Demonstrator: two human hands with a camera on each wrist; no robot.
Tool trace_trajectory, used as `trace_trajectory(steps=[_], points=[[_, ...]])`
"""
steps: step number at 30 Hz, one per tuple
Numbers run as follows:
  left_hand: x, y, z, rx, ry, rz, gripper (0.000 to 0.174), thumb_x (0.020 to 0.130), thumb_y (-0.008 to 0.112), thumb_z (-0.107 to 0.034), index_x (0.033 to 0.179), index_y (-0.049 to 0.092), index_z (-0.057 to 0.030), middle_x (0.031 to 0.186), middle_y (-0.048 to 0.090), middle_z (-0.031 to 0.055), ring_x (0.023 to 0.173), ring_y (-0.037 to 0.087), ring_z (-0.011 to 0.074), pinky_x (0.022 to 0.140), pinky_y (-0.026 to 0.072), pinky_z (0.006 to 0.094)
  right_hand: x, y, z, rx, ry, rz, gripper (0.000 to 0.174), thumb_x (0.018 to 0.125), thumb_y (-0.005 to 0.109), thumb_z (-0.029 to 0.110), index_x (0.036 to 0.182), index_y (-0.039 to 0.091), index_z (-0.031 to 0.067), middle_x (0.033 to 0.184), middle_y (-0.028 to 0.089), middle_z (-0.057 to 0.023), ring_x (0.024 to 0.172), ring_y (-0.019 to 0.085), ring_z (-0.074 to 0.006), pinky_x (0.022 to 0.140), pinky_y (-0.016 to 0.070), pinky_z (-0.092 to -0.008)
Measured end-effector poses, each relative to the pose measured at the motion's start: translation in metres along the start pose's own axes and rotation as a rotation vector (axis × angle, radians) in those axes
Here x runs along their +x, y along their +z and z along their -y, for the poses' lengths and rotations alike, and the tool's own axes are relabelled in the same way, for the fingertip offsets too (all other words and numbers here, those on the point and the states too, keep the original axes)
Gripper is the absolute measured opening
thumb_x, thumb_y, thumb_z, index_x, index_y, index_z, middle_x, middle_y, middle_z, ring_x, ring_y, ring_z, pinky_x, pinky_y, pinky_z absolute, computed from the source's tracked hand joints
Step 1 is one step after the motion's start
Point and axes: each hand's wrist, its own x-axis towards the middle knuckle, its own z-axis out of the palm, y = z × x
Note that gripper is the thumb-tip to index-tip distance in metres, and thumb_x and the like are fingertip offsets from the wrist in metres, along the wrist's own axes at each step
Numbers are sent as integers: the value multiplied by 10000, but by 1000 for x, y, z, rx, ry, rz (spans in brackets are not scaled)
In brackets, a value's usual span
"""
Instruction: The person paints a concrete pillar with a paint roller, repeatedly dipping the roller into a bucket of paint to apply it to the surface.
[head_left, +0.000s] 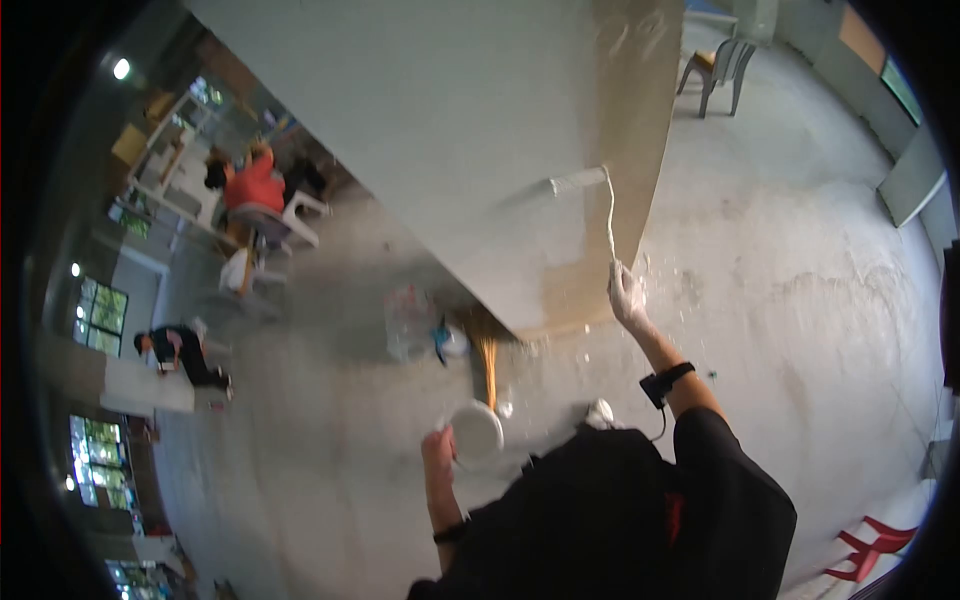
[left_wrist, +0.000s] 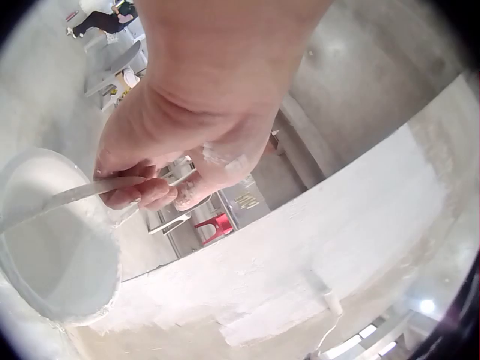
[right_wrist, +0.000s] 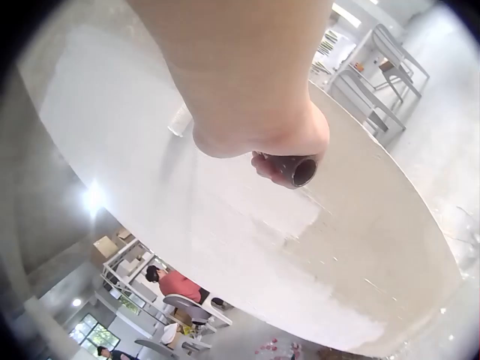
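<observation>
My right hand (head_left: pixel 627 297) grips a paint roller (head_left: pixel 579 181) by its handle, whose dark hollow end (right_wrist: pixel 302 172) pokes out of the fist in the right wrist view. The sleeve of the roller lies against a large wall surface (head_left: pixel 430 110). White paint covers much of that wall, with tan bare areas along its right side and bottom corner. My left hand (head_left: pixel 438 452) holds a round white bucket (head_left: pixel 477 432), its fingers curled round the handle strap (left_wrist: pixel 75 193). Whitish paint shows inside the bucket, and white smears mark the left hand.
A broom (head_left: pixel 488 370) and a clear plastic bag (head_left: pixel 407 320) are at the foot of the wall. Grey chair (head_left: pixel 725 70) behind it, red stool (head_left: pixel 872 548) at lower right. One person in red (head_left: pixel 255 190) sits at left; another (head_left: pixel 180 350) bends over farther off.
</observation>
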Motion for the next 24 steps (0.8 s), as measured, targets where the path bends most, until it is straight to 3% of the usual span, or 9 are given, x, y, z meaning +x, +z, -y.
trace_trajectory(steps=[1, 2, 3, 7, 11, 13, 18, 20, 24], points=[[-6, 3, -8, -18, -25, -9, 349, 879, 564, -200, 565, 459, -88, 488, 435, 6, 425, 420, 117, 433, 330, 286, -6, -5, -12, -61, 31, 29, 505, 981, 366, 436, 850, 513, -29, 617, 414, -123, 606, 441, -180, 585, 403, -354], [-9, 6, -10, -61, -24, -29, 329, 883, 566, -210, 596, 457, -93, 501, 435, 3, 425, 418, 109, 428, 329, 275, -6, 1, -47, -78, -65, 9, 535, 978, 320, 497, 754, 478, 36, 549, 423, -52, 503, 463, -166, 483, 377, -347], [-9, 7, -6, -71, -76, -49, 317, 883, 571, -212, 611, 459, -93, 509, 439, 2, 426, 418, 105, 424, 328, 270, -12, 2, -66, -100, -43, 41, 535, 978, 320, 497, 754, 478, 36, 549, 423, -52, 503, 463, -166, 483, 377, -347], [-12, 18, -22, -127, -151, -94, 302, 876, 587, -208, 628, 455, -97, 524, 434, -5, 427, 401, 91, 416, 322, 258, -24, -4, -109, -194, 159, 119, 561, 949, 344, 556, 745, 477, 52, 552, 465, -35, 480, 493, -166, 451, 393, -327], [-14, 31, -34, -163, -138, -119, 295, 877, 585, -202, 634, 453, -97, 533, 423, -10, 427, 373, 83, 418, 316, 257, -33, -9, -133, -114, 378, 226, 541, 896, 430, 609, 742, 483, 93, 548, 454, 5, 372, 418, -127, 333, 337, -297], [-15, 36, -41, -166, -125, -127, 285, 879, 585, -198, 643, 464, -92, 538, 420, -13, 432, 363, 79, 425, 314, 256, -33, -16, -120, -15, 621, 242, 501, 896, 464, 582, 727, 478, 110, 539, 423, 26, 379, 402, -106, 340, 322, -275], [-14, 51, -66, -180, -169, -158, 270, 886, 585, -191, 663, 479, -83, 550, 411, -23, 452, 357, 71, 444, 318, 251, -43, -24, -101, -17, 634, 308, 527, 880, 511, 555, 668, 484, 73, 490, 420, 11, 382, 437, -125, 359, 354, -296], [-11, 57, -70, -193, -163, -153, 269, 889, 588, -194, 669, 479, -83, 556, 410, -26, 459, 359, 67, 447, 319, 248, -50, -31, -83, -156, 480, 462, 523, 873, 537, 541, 665, 482, 65, 509, 412, 9, 401, 416, -119, 370, 334, -300], [-8, 71, -82, -243, -140, -90, 270, 892, 610, -217, 698, 484, -80, 574, 413, -33, 478, 359, 57, 456, 323, 242, -64, -48, -23, -147, 499, 638, 528, 874, 554, 514, 672, 497, 29, 545, 436, -21, 471, 432, -124, 429, 354, -324]])
